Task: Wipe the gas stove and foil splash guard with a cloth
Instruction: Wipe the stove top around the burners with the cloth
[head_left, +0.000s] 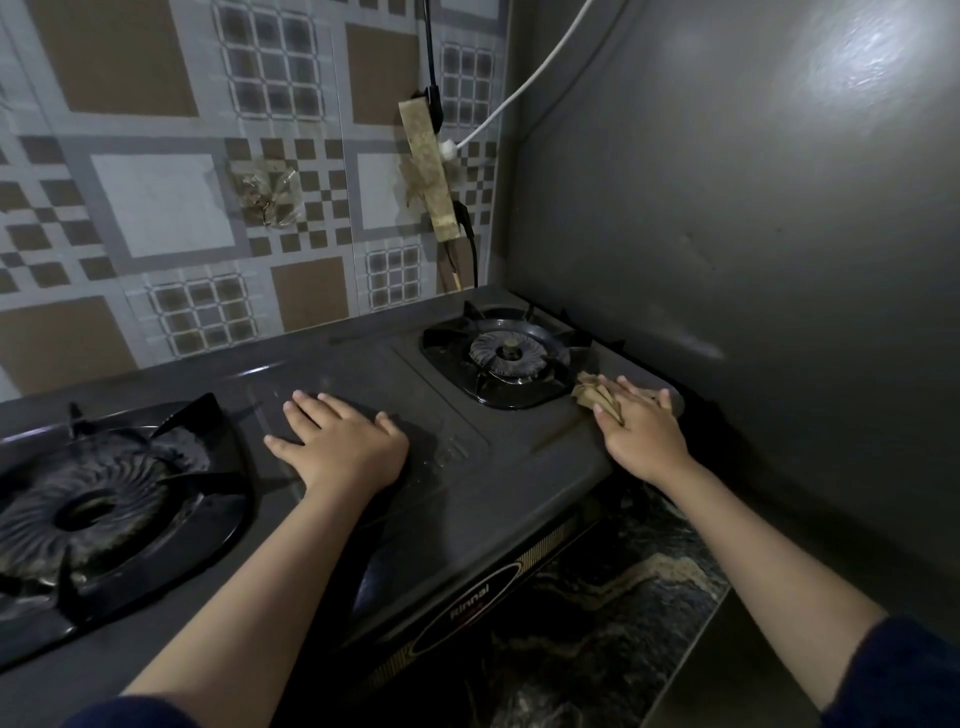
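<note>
One cloth (597, 397) — tan, crumpled, small — lies on the gas stove (498, 467) at its right edge, just beside the right burner (506, 353) and near the foot of the foil splash guard (753, 234). The right hand (641, 431) presses it flat, fingers stretched out and close together over the fabric rather than curled round it; part of the cloth pokes out past the fingertips toward the burner. The left hand (337, 447) rests palm-down on the middle panel of the stove, fingers slightly spread, holding nothing and seemingly bracing the body.

The step in hand looks like wiping the narrow strip between burner and guard. To do it well, I would keep the palm flat so the whole cloth bears on the metal, run it along the edge instead of scrubbing in place, and refold to a fresh face before moving up onto the foil, which probably dents under hard pressure.

Much is hard to read in this dim light. Grime on the dark stove top barely shows, so how much is already clean I cannot tell. The left burner (98, 499) is cut off by the frame edge, the guard runs out of view above and to the right, and most of the cloth is hidden beneath the hand.
</note>
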